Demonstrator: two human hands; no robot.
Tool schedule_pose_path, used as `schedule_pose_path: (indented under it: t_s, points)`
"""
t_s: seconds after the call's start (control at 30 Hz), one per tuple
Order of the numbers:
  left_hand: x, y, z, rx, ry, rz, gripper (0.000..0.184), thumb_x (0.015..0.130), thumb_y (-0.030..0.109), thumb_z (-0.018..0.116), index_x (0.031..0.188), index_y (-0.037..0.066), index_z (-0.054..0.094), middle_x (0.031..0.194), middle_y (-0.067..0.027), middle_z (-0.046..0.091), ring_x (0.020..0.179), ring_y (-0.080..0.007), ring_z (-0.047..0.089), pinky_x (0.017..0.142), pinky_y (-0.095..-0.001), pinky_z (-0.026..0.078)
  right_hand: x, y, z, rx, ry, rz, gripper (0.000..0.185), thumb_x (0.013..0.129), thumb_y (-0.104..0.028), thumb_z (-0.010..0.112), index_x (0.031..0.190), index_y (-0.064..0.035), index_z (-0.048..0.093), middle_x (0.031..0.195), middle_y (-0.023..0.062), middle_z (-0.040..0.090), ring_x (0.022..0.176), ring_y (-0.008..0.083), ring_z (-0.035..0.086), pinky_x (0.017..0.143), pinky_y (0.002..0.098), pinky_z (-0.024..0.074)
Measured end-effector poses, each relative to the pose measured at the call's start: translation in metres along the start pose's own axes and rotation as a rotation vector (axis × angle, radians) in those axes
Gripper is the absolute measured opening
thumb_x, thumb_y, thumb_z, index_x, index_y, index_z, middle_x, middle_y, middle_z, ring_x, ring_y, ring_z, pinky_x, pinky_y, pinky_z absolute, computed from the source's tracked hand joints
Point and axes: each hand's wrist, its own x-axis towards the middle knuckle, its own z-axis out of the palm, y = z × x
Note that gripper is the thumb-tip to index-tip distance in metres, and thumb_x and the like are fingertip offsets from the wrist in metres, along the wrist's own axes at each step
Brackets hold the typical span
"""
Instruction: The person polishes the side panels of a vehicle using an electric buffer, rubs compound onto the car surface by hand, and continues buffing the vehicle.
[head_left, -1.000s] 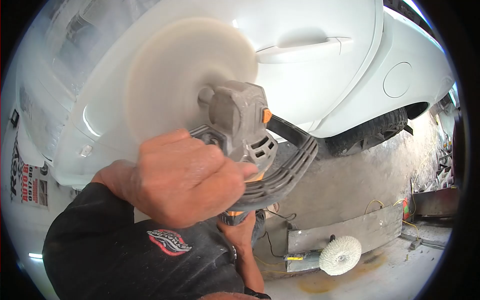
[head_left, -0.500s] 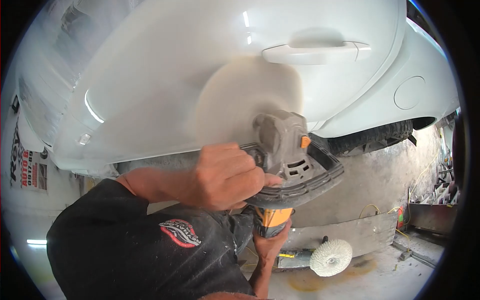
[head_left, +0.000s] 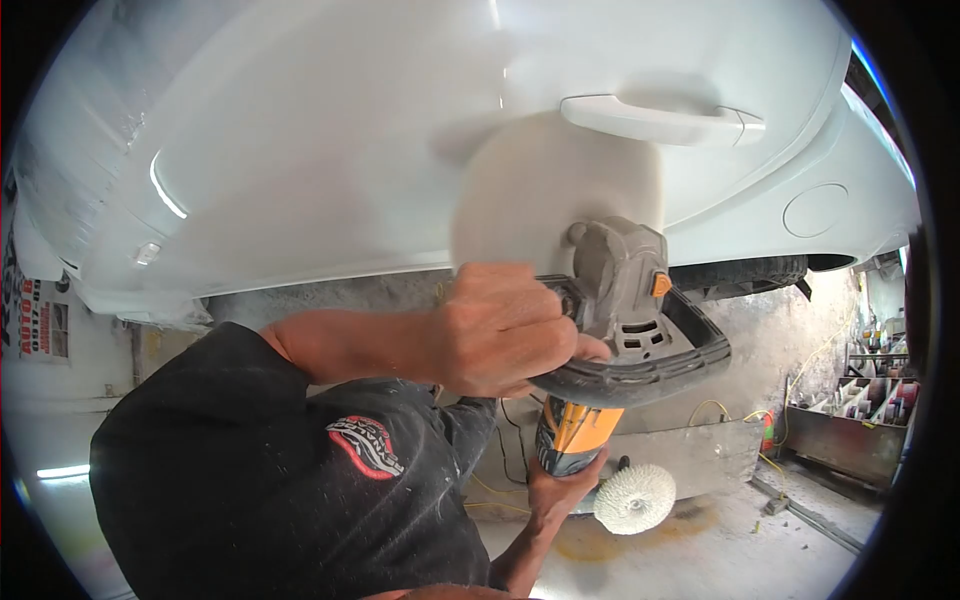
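Left hand [head_left: 505, 330] curled around the loop handle [head_left: 690, 365], right hand [head_left: 562, 490] around the orange-and-black body [head_left: 582, 428], a polisher [head_left: 620, 262] works its blurred pad [head_left: 550, 185] by the white door [head_left: 300, 150]'s lower edge, any shift calling for steady, level guidance

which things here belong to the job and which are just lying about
In the job: polisher, its blurred round pad, left hand, right hand, white car door

Seemingly lying about: fluffy white pad, long grey board, metal rack
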Motion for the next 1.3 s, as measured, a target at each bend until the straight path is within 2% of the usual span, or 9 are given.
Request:
schedule_pose_path:
  t_s: [0.03,0.13,0.2,0.33,0.53,0.67,0.77,0.97,1.3]
  points:
    - [-0.001,0.004,-0.006,0.000,0.010,-0.014,0.037,0.073,0.011,0.088,0.069,0.008,0.052,0.059,0.0003,0.037,0.046,-0.0138,0.038,0.043,-0.0320,0.028,-0.002,-0.005,-0.002,0.023,-0.013,-0.001,0.083,0.062,-0.003,0.080,0.137,0.0045,0.046,0.114,0.0154,0.065,0.103,0.0230,0.062,0.099,0.0330,0.0460]
    - [-0.004,0.016,-0.016,-0.003,0.019,-0.047,0.032,0.073,0.011,0.088,0.071,0.007,0.057,0.059,0.0001,0.038,0.046,-0.0142,0.040,0.043,-0.0317,0.028,-0.003,0.001,-0.013,-0.072,-0.055,-0.097,0.099,0.062,-0.010,0.089,0.149,-0.0012,0.041,0.121,0.0228,0.070,0.115,0.0309,0.069,0.099,0.0406,0.0527]
    - [-0.019,0.018,-0.026,0.002,0.023,-0.052,0.026,0.069,0.009,0.087,0.074,0.005,0.062,0.059,0.0000,0.040,0.047,-0.0145,0.042,0.044,-0.0317,0.029,-0.006,0.005,-0.005,-0.101,-0.090,-0.089,0.099,0.063,-0.011,0.090,0.149,-0.0027,0.041,0.122,0.0223,0.070,0.116,0.0310,0.069,0.100,0.0409,0.0527]
    - [-0.055,0.018,-0.044,-0.080,-0.214,-0.109,0.030,0.055,0.003,0.080,0.083,0.002,0.071,0.059,-0.0001,0.045,0.048,-0.0153,0.047,0.046,-0.0335,0.032,-0.020,0.037,0.040,0.002,-0.174,-0.010,0.091,0.064,-0.009,0.087,0.144,-0.0021,0.044,0.117,0.0186,0.070,0.110,0.0264,0.068,0.100,0.0372,0.0516]
    - [-0.098,0.013,-0.026,0.067,-0.486,-0.232,0.019,0.069,0.007,0.082,0.073,0.007,0.063,0.059,-0.0007,0.046,0.048,-0.0179,0.047,0.047,-0.0333,0.033,-0.053,0.098,0.121,0.136,-0.292,0.153,0.084,0.065,-0.010,0.087,0.138,0.0005,0.047,0.111,0.0202,0.073,0.106,0.0271,0.071,0.095,0.0381,0.0535]
    - [-0.122,-0.002,-0.002,0.034,-0.511,-0.268,0.022,0.074,0.009,0.081,0.071,0.010,0.059,0.062,-0.0005,0.048,0.051,-0.0185,0.051,0.048,-0.0338,0.038,-0.060,0.113,0.145,0.158,-0.295,0.204,0.079,0.065,-0.012,0.087,0.133,0.0001,0.049,0.109,0.0186,0.070,0.103,0.0247,0.069,0.094,0.0394,0.0526]
    - [-0.111,-0.015,0.021,-0.053,-0.412,-0.174,0.020,0.066,0.003,0.081,0.073,0.006,0.063,0.059,-0.0011,0.046,0.048,-0.0175,0.048,0.047,-0.0339,0.035,-0.054,0.108,0.145,0.201,-0.233,0.265,0.081,0.063,-0.011,0.087,0.133,-0.0007,0.049,0.111,0.0156,0.069,0.102,0.0229,0.066,0.094,0.0389,0.0526]
    - [-0.080,-0.031,0.044,-0.168,-0.217,-0.080,0.022,0.074,0.007,0.082,0.071,0.007,0.059,0.059,-0.0004,0.044,0.048,-0.0163,0.048,0.045,-0.0324,0.034,-0.022,0.085,0.099,0.125,0.018,0.145,0.086,0.062,-0.009,0.088,0.137,-0.0003,0.048,0.117,0.0153,0.067,0.108,0.0235,0.065,0.098,0.0401,0.0509]
    - [-0.024,-0.008,-0.001,-0.125,0.033,-0.025,0.029,0.079,0.013,0.083,0.068,0.009,0.056,0.061,0.0027,0.043,0.050,-0.0100,0.045,0.043,-0.0287,0.029,-0.016,0.008,0.016,-0.042,0.066,-0.066,0.096,0.061,-0.008,0.092,0.143,0.0018,0.044,0.127,0.0197,0.064,0.118,0.0294,0.063,0.106,0.0406,0.0451]
